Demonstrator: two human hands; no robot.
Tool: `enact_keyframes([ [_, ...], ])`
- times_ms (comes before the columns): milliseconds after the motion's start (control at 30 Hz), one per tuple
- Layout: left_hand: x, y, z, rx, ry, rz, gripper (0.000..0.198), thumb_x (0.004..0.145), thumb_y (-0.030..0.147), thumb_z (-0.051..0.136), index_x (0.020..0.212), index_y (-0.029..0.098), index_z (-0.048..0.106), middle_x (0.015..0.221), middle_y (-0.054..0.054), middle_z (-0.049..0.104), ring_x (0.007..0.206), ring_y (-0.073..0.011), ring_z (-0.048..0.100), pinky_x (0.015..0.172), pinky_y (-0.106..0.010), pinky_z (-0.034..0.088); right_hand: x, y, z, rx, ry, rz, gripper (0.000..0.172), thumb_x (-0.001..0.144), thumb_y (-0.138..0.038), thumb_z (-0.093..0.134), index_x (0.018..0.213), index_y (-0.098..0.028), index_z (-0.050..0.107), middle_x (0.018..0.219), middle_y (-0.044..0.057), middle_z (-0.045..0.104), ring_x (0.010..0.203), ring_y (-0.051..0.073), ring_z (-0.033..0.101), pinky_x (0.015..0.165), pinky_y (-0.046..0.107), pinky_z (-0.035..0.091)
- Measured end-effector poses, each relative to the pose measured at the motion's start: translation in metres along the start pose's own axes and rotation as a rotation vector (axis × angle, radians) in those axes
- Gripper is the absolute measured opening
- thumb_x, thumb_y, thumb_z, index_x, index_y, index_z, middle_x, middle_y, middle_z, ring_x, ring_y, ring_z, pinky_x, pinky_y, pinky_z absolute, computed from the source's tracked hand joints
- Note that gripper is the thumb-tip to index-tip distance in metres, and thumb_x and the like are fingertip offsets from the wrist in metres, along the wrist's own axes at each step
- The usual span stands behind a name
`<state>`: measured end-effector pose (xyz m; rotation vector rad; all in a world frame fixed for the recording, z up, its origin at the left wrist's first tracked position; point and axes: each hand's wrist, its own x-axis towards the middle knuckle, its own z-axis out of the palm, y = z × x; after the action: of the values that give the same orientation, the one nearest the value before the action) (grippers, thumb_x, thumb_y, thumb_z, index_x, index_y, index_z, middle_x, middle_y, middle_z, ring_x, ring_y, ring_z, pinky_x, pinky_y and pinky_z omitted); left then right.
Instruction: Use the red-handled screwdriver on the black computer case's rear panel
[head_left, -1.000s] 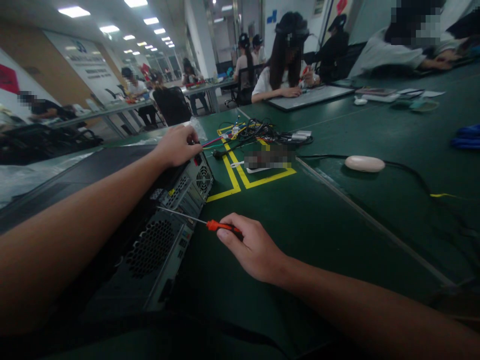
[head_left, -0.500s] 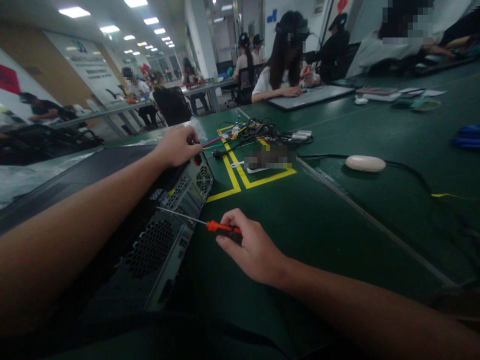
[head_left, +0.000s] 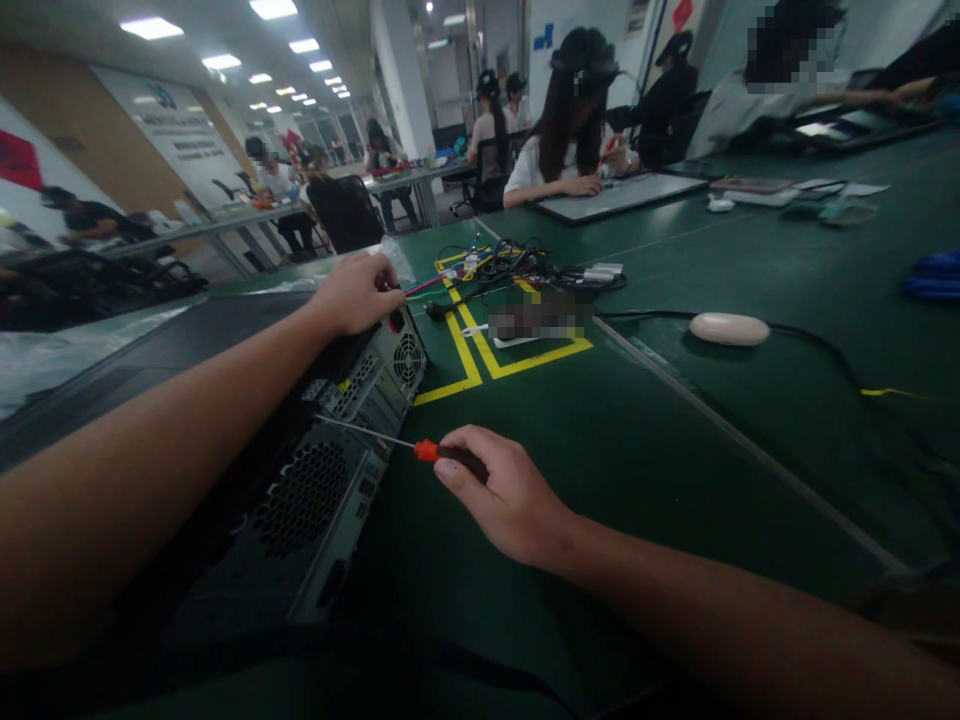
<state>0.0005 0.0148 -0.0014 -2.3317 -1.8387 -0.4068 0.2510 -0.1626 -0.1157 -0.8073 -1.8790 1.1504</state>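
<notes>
A black desktop computer case (head_left: 304,500) lies on the green table with its grey metal back panel turned towards my right side. My left hand (head_left: 358,292) rests on the case's far top corner, its fingers bent over the edge; part of the grip is hidden. In my right hand (head_left: 504,490) is a screwdriver (head_left: 426,450) with an orange and black handle, held between thumb and fingers. Its long thin shaft reaches left to the back panel, and the tip meets the panel near its upper edge, above the honeycomb vent. The screw itself is too small to see.
Beyond the case lie a tangle of cables (head_left: 517,262) and yellow tape (head_left: 540,358) marking the table (head_left: 675,480). A white oval object (head_left: 729,328) sits on a black cord at right. Across the table a person (head_left: 577,130) works over a flat panel (head_left: 622,195).
My right fingers have rolled the screwdriver handle, so more of its black side shows. The tip stays at the same place on the panel. My left hand has not moved.
</notes>
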Motion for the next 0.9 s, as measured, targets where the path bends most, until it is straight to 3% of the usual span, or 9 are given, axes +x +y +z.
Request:
enact_keyframes([
  [233, 0.0000, 0.0006, -0.0003, -0.006, -0.003, -0.016, 0.022, 0.075, 0.034, 0.064, 0.094, 0.022, 0.068, 0.095, -0.010, 0.065, 0.097, -0.0312, 0.060, 0.094, -0.047, 0.049, -0.0017, -0.0004, 0.0026, 0.033, -0.038, 0.050, 0.018, 0.104, -0.035, 0.060, 0.114, -0.020, 0.061, 0.090, 0.000, 0.065, 0.077, 0.016, 0.059, 0.072, 0.030, 0.042],
  [367, 0.0001, 0.0008, -0.0004, -0.006, 0.001, -0.014, 0.024, 0.074, 0.033, 0.063, 0.094, 0.021, 0.069, 0.095, -0.010, 0.066, 0.096, -0.0314, 0.061, 0.094, -0.048, 0.050, -0.0034, -0.0018, 0.0026, 0.021, -0.032, 0.054, 0.023, 0.094, -0.024, 0.068, 0.113, -0.022, 0.054, 0.094, -0.001, 0.065, 0.081, 0.017, 0.061, 0.075, 0.030, 0.044],
  [500, -0.0001, 0.0016, -0.0009, 0.000, -0.003, -0.024, 0.023, 0.075, 0.033, 0.063, 0.093, 0.021, 0.068, 0.097, -0.010, 0.067, 0.098, -0.0315, 0.061, 0.094, -0.047, 0.050, -0.0019, -0.0003, 0.0037, 0.013, -0.006, 0.021, 0.017, 0.094, -0.016, 0.064, 0.107, -0.023, 0.055, 0.096, 0.000, 0.064, 0.086, 0.017, 0.062, 0.080, 0.031, 0.045],
  [900, -0.0009, 0.0003, -0.0003, -0.026, 0.006, 0.001, 0.022, 0.074, 0.034, 0.062, 0.092, 0.022, 0.067, 0.093, -0.009, 0.063, 0.095, -0.0307, 0.059, 0.094, -0.048, 0.048, -0.0008, -0.0020, 0.0021, 0.011, -0.018, 0.031, 0.015, 0.095, -0.016, 0.064, 0.107, -0.022, 0.057, 0.096, 0.000, 0.064, 0.086, 0.017, 0.062, 0.080, 0.031, 0.044],
])
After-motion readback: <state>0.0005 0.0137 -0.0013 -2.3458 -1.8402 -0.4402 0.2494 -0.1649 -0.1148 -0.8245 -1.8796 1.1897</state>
